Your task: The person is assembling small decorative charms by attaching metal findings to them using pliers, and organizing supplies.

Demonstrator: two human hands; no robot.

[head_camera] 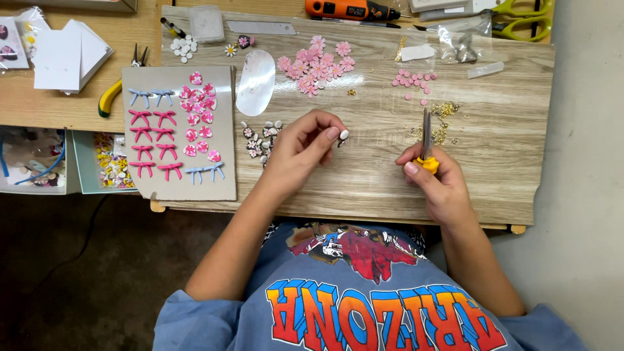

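My left hand point(304, 146) hovers over the wooden board point(494, 143) and pinches a tiny dark charm point(342, 138) between thumb and fingertips. My right hand point(437, 182) grips yellow-handled pliers point(426, 144), their metal jaws pointing away from me toward a scatter of small gold findings point(442, 120). The two hands are apart, about a hand's width between them. A small cluster of black-and-white flower charms point(259, 140) lies just left of my left hand.
A grey card point(224, 175) carries pink and blue bows and pink flowers. Pink flower pieces point(315, 62) lie in a pile at the board's far middle, smaller pink ones point(411, 79) to the right. An orange tool point(348, 9), green scissors point(523, 18) and trays point(84, 166) ring the board.
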